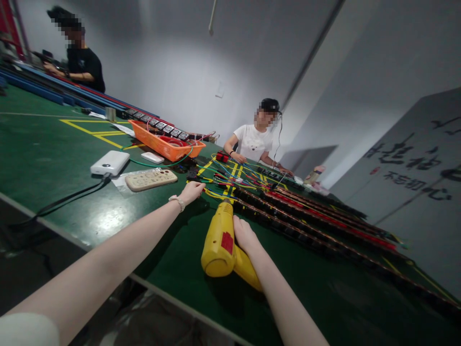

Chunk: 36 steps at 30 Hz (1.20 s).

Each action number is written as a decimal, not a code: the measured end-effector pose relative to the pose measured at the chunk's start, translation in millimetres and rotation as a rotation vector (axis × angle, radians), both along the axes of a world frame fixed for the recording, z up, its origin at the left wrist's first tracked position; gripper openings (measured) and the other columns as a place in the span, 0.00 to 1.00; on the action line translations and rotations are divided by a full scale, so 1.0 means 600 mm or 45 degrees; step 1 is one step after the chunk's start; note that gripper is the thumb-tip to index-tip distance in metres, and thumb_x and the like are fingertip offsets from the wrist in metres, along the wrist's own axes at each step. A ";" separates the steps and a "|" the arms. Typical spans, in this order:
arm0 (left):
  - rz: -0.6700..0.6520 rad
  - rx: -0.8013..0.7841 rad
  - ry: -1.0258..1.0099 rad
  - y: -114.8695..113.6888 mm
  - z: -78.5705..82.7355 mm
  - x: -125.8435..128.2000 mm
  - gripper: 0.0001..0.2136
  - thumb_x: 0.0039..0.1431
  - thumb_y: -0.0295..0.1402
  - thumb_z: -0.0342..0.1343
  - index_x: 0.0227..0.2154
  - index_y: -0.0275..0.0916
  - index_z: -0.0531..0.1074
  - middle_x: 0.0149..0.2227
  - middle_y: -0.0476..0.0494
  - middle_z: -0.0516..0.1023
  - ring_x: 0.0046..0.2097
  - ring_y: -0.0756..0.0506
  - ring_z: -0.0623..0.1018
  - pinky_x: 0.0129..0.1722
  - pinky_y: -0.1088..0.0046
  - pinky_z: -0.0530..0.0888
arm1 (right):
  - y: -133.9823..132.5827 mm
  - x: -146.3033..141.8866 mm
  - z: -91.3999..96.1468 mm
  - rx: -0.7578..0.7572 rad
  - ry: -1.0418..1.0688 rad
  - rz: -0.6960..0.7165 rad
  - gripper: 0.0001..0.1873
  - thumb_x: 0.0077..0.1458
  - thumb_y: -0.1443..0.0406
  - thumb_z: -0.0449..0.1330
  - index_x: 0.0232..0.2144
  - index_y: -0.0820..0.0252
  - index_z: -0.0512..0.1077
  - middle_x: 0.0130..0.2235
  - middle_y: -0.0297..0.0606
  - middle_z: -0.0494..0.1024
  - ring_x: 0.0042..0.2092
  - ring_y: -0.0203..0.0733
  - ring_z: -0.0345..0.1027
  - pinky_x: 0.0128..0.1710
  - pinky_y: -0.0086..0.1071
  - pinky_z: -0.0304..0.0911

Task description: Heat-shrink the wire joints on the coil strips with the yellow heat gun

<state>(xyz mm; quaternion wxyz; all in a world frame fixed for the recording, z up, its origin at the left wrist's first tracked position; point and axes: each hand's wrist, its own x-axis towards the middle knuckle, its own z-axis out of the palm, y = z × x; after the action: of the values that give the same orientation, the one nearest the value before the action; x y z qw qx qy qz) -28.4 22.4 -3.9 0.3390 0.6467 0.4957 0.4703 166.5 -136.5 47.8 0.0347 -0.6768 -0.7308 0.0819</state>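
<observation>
My right hand (245, 233) grips a yellow heat gun (215, 242) with a red patch on its side. Its nozzle points away from me, toward a bunch of thin wires (216, 195). At those wires, to the left of the nozzle, my left hand (192, 192) is closed with its fingertips pinched on them; the exact grip is small and partly hidden. Yellow, blue and other coloured wires run from there to long dark strips (281, 218) with copper-coloured edges, which stretch off to the right.
An orange basket (163, 146) holds red wires and a row of square parts. Nearer me on the green table (82, 202) lie a white power bank (110, 163) with a black cable and a patterned phone case (151, 179). Two other people sit at the far side.
</observation>
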 end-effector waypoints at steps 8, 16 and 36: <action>-0.014 -0.016 -0.064 -0.005 0.006 0.002 0.17 0.48 0.45 0.45 0.15 0.36 0.63 0.14 0.51 0.63 0.18 0.52 0.65 0.21 0.76 0.60 | 0.009 -0.042 0.006 -0.008 -0.017 0.053 0.20 0.58 0.64 0.35 0.45 0.58 0.63 0.45 0.46 0.69 0.46 0.47 0.62 0.40 0.37 0.57; 0.000 -0.005 -0.045 -0.004 0.005 0.003 0.19 0.48 0.47 0.44 0.15 0.36 0.64 0.13 0.50 0.64 0.18 0.52 0.64 0.20 0.76 0.59 | 0.017 -0.071 0.005 -0.030 0.023 0.067 0.22 0.59 0.60 0.33 0.45 0.57 0.62 0.45 0.45 0.69 0.46 0.48 0.63 0.39 0.38 0.57; -0.047 0.009 -0.026 -0.012 0.016 -0.002 0.22 0.46 0.52 0.46 0.15 0.35 0.64 0.13 0.53 0.59 0.19 0.54 0.58 0.20 0.77 0.53 | -0.004 -0.108 0.018 -0.047 0.135 0.069 0.30 0.59 0.57 0.28 0.45 0.60 0.66 0.46 0.47 0.71 0.48 0.49 0.63 0.43 0.41 0.56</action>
<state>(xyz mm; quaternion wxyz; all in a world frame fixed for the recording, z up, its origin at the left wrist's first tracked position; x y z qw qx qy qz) -29.4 15.1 5.9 0.3504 0.6519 0.4787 0.4724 101.7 -138.9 58.7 0.0586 -0.6520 -0.7443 0.1321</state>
